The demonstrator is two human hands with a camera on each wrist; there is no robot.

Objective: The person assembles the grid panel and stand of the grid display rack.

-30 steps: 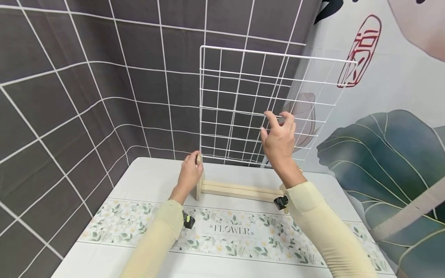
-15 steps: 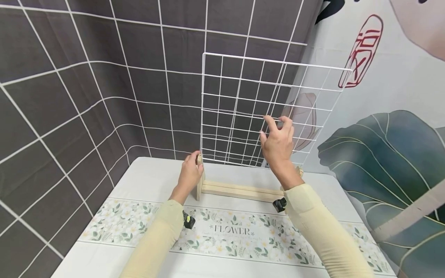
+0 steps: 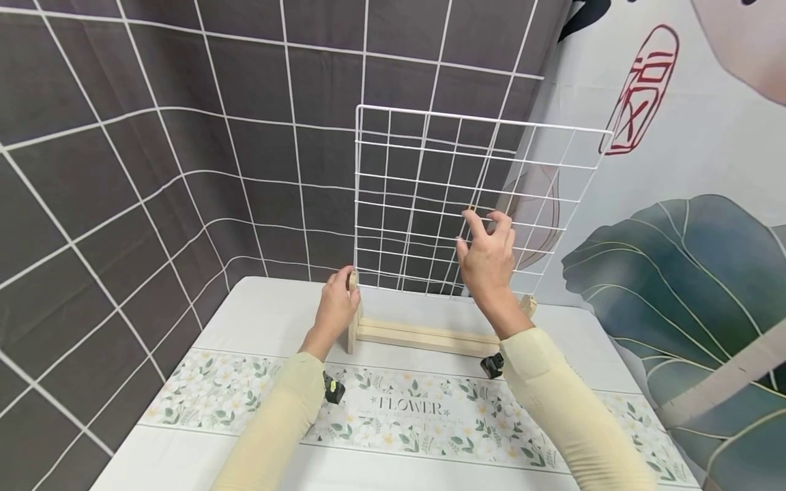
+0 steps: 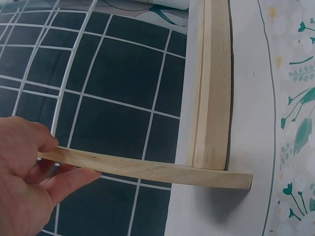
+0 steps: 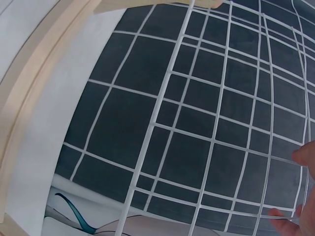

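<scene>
My left hand (image 3: 334,303) pinches the top of the left upright of a pale wooden stand (image 3: 426,336). In the left wrist view, thumb and fingers lie on either side of that upright (image 4: 147,168). A white wire grid panel (image 3: 485,119) stands upright behind the stand, its left edge down at the pinched upright. My right hand (image 3: 491,256) grips the panel near its lower middle, fingers curled at the wires. In the right wrist view, the right hand (image 5: 302,196) shows only partly at the edge, beside the wire grid.
The stand's right upright (image 3: 528,305) is partly hidden behind the right wrist. Under everything lies a white table (image 3: 276,300) with a floral strip (image 3: 405,423) reading FLOWER. A dark checked curtain (image 3: 245,157) hangs behind, and a printed leaf curtain (image 3: 688,273) at the right.
The wire grid panel has come down, its top edge sinking and its right side shifting left. My right hand has moved slightly down with it. The left hand stays on the upright.
</scene>
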